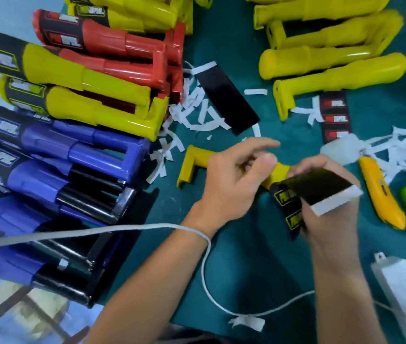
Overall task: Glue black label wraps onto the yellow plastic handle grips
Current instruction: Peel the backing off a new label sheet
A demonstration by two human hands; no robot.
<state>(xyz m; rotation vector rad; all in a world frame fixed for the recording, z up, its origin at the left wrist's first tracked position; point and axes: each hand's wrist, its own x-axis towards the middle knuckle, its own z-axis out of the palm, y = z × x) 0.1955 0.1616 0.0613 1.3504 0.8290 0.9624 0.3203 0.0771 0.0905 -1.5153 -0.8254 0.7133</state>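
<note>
Bare from forearms down to left hand [231, 177] and right hand [331, 212]. Crossed at the left wrist by a white cord [122, 228], perhaps worn.

Nothing here reads cleanly. The black label strip [335, 115] toward the far right of the surface carries three red-and-white logo blocks. Their white letters look like "IVL", but blur leaves that unsure. A similar mark sits on the blue grips [8, 127] at the left edge and the red grip [65, 40] near the far left corner, too smeared to spell out. The black label wrap [294, 207], against the yellow handle grip [280, 171], shows yellow-framed logos, unreadable.
</note>
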